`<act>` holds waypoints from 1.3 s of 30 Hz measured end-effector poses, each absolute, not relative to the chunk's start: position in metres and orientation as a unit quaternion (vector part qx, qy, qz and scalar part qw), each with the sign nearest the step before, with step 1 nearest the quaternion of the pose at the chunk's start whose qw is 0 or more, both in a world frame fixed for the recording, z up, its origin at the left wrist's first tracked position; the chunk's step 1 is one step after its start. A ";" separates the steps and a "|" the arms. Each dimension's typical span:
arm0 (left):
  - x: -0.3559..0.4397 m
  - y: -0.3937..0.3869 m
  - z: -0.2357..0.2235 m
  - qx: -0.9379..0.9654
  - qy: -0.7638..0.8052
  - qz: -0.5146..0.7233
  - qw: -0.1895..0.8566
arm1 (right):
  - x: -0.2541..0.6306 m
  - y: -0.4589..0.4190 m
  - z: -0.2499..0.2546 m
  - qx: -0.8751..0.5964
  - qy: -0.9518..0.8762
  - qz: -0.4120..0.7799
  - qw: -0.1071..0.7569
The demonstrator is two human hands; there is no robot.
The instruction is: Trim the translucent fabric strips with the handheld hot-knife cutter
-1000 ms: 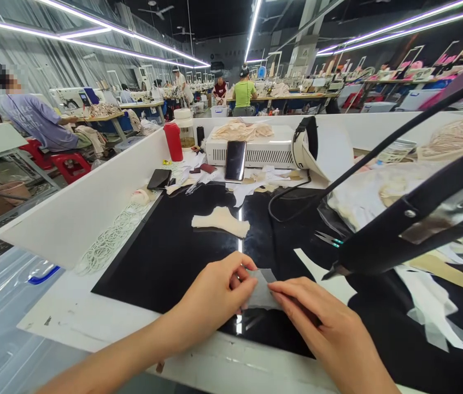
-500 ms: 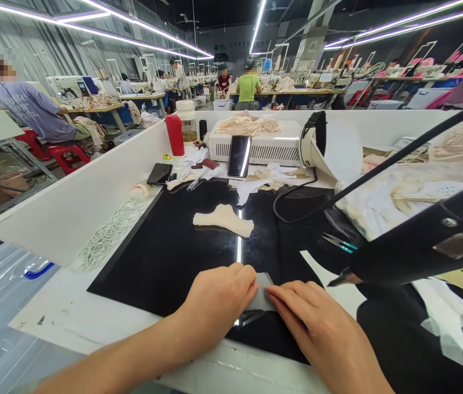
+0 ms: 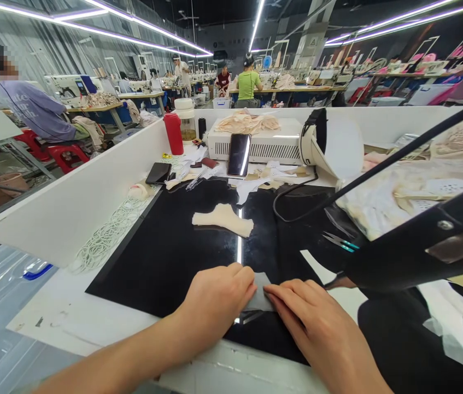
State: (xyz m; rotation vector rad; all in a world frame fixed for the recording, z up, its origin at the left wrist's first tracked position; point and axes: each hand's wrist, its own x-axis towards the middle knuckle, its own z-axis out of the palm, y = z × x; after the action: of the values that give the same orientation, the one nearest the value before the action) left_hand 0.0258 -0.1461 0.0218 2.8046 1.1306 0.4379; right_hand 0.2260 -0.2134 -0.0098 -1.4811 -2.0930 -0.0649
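A small piece of thin grey, translucent material point(image 3: 261, 293) lies on the glossy black work surface point(image 3: 165, 262) between my hands. My left hand point(image 3: 218, 298) is closed on its left side, fingers curled with the tips hidden from me. On its right edge, my right hand point(image 3: 317, 320) pinches with thumb and fingertips together. Farther off, a cream fabric piece point(image 3: 223, 218) with a raised middle lies flat on the black surface. Close to my right hand is the pointed tip of a thick black tool arm point(image 3: 403, 257), above a white cut strip point(image 3: 346, 298).
Teal-handled thread snips point(image 3: 340, 242) and a black cable point(image 3: 282, 210) lie to the right. A phone point(image 3: 239, 155) leans on a white vented box point(image 3: 270, 143). Pale green cord point(image 3: 106, 235) lies along the left wall. White scraps point(image 3: 452, 314) sit at the right. Several people work behind.
Both hands stay at the grey piece, nearly still; the right fingertips have shifted slightly left. The black tool arm appears slightly farther left. The camera view has shifted a little.
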 end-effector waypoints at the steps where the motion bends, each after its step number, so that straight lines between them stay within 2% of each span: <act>1: 0.026 -0.146 0.021 0.917 0.370 0.143 0.043 | 0.226 -0.213 -0.009 -0.550 -0.784 -0.026 0.286; 19: 0.020 -0.144 0.015 0.911 0.382 0.149 0.039 | 0.219 -0.210 -0.004 -0.545 -0.783 -0.048 0.295; 24: 0.019 -0.147 0.020 0.923 0.314 0.221 -0.029 | 0.216 -0.208 -0.006 -0.542 -0.781 -0.051 0.306; 30: 0.023 -0.155 0.011 0.933 0.233 0.273 0.031 | 0.215 -0.206 -0.007 -0.539 -0.779 -0.057 0.316; 39: 0.025 -0.153 0.009 0.936 0.214 0.278 0.020 | 0.216 -0.206 -0.010 -0.536 -0.778 -0.067 0.322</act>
State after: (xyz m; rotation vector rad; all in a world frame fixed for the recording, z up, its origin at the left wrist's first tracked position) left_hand 0.0249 -0.1533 0.0091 2.9051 0.6635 0.8628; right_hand 0.2156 -0.2059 -0.0098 -1.4077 -2.0423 -0.1766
